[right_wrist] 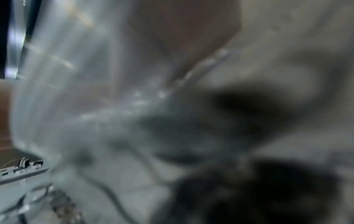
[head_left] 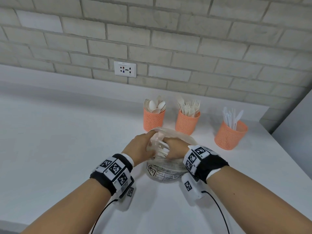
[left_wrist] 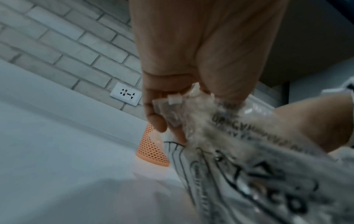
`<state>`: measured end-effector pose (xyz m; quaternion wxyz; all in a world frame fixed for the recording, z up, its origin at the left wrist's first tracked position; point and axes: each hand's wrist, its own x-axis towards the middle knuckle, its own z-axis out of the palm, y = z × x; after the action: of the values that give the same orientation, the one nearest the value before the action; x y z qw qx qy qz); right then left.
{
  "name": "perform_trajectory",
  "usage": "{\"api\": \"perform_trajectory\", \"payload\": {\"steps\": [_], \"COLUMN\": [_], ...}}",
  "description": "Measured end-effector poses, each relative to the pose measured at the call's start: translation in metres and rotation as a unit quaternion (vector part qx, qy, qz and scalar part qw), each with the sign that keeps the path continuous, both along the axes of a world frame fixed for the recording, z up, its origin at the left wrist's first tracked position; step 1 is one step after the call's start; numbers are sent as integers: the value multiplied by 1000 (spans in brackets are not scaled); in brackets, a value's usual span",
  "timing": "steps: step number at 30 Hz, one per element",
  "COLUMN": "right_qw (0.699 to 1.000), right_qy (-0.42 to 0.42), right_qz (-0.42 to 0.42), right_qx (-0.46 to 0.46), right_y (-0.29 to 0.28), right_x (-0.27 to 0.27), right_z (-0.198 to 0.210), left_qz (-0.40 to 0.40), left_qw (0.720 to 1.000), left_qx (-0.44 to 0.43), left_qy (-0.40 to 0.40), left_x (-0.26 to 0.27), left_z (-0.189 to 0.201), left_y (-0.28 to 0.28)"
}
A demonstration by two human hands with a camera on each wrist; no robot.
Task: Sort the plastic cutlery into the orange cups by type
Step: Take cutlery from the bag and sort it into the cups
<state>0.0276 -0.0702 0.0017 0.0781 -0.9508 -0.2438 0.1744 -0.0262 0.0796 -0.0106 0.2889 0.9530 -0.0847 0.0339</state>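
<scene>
Overhead, three orange cups on the counter: spoons cup, forks cup, knives cup. Your left hand and right hand both grip the plastic bag of cutlery; "Name" reads on it. Left wrist: fingers curl around the bag's bunched neck. Right wrist: blurred, grip unclear.

A white wall socket sits mid-frame on the pale brick wall, above the white counter.
</scene>
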Motion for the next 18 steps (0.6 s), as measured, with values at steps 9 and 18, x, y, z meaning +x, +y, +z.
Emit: {"api": "perform_trajectory", "payload": {"steps": [9,18], "right_qw": [998,997], "right_qy": [-6,-21], "right_qz": [11,15], "right_qx": [57,73], "right_y": [-6,-6], "right_x": [-16,-21], "right_z": [1,-7], "left_qz": [52,104], "left_qw": [996,993], "left_qx": [-70,-53], "left_qy": [-8,0], "left_x": [3,9], "left_z": [2,3], "left_y": [-3,6]}}
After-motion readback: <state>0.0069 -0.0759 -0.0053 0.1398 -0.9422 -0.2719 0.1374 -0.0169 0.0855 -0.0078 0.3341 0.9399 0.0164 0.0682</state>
